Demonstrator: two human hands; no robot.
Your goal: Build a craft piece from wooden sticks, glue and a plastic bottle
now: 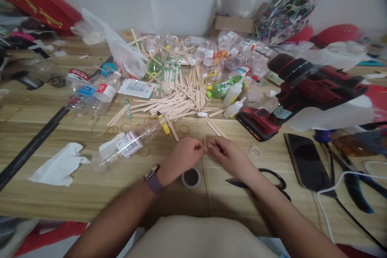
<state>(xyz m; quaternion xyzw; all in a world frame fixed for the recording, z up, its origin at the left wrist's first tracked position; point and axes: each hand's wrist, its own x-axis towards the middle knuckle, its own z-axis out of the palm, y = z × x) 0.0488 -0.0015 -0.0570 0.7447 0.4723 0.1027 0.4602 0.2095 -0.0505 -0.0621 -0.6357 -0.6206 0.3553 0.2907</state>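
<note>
My left hand and my right hand meet over the middle of the wooden table, fingertips pinched close together. Whatever lies between them is too small to make out. A thin pale line, perhaps a string or a table seam, runs beneath the fingertips. Below my left hand sits a round piece with a pale rim and dark middle. Black scissors lie partly under my right forearm. Left of my hands, a clear plastic bottle rests on its side by a small yellow-handled tool.
Wooden sticks are heaped beyond my hands, with several bottles behind. A red and black cordless drill stands at right, near a phone and pliers. Torn white paper and a black bar lie left.
</note>
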